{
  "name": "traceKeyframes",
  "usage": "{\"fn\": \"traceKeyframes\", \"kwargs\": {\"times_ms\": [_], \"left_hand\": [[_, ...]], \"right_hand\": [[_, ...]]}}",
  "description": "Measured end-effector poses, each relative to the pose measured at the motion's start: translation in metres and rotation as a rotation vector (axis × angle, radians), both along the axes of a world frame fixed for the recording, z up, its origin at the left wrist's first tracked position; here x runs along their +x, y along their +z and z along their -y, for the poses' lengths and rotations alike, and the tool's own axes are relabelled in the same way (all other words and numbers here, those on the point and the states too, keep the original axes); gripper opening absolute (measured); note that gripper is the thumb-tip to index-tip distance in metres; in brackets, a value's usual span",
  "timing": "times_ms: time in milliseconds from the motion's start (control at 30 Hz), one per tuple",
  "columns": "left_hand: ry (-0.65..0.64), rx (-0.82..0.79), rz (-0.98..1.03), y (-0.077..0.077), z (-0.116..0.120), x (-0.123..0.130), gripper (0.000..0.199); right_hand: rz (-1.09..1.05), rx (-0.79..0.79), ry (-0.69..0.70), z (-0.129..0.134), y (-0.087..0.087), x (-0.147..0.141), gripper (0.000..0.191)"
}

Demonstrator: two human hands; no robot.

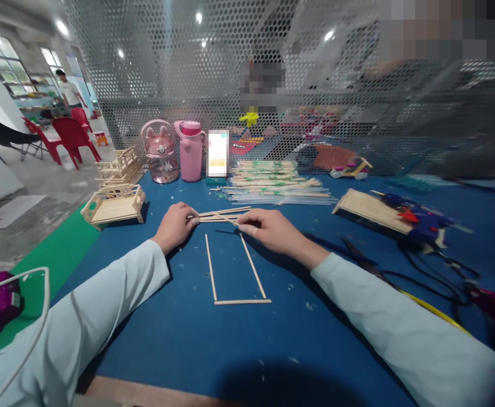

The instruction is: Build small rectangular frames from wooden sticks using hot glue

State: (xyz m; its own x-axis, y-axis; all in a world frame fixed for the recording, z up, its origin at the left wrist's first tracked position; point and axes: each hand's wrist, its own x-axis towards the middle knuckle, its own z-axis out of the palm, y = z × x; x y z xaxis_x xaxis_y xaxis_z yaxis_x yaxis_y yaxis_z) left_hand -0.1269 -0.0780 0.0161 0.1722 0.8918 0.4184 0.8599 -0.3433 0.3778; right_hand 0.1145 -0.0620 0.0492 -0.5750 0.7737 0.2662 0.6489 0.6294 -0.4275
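My left hand (175, 224) grips one end of a small bundle of thin wooden sticks (224, 214) lying across the blue mat (179, 333). My right hand (268, 226) pinches a single stick from that bundle between thumb and forefinger. Just below both hands, three sticks form an open U-shaped frame (236, 282) flat on the mat, its closed side nearest me.
A stack of wrapped sticks (272, 181) lies behind the hands. Two pink bottles (179, 151) stand at the back. Small wooden models (115, 203) sit at left, a wooden panel (370, 209) and blue glue gun (417, 220) with cords at right. A perforated screen (272, 68) backs the table.
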Motion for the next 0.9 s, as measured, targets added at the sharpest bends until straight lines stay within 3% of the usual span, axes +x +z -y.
{"fn": "traceKeyframes", "kwargs": {"times_ms": [167, 600, 767, 900], "left_hand": [[0.005, 0.071, 0.063, 0.006, 0.012, -0.001, 0.019], [-0.166, -0.119, 0.097, 0.006, 0.027, 0.014, 0.015], [-0.186, -0.126, 0.103, 0.005, 0.027, 0.014, 0.015], [-0.179, -0.135, 0.098, 0.004, 0.026, 0.013, 0.017]], "right_hand": [[0.178, 0.134, 0.089, 0.002, -0.007, -0.006, 0.020], [0.269, 0.187, 0.084, 0.000, -0.010, -0.006, 0.028], [0.059, 0.201, -0.116, -0.007, -0.002, 0.016, 0.030], [0.147, 0.156, -0.179, -0.007, 0.000, 0.027, 0.026]]}}
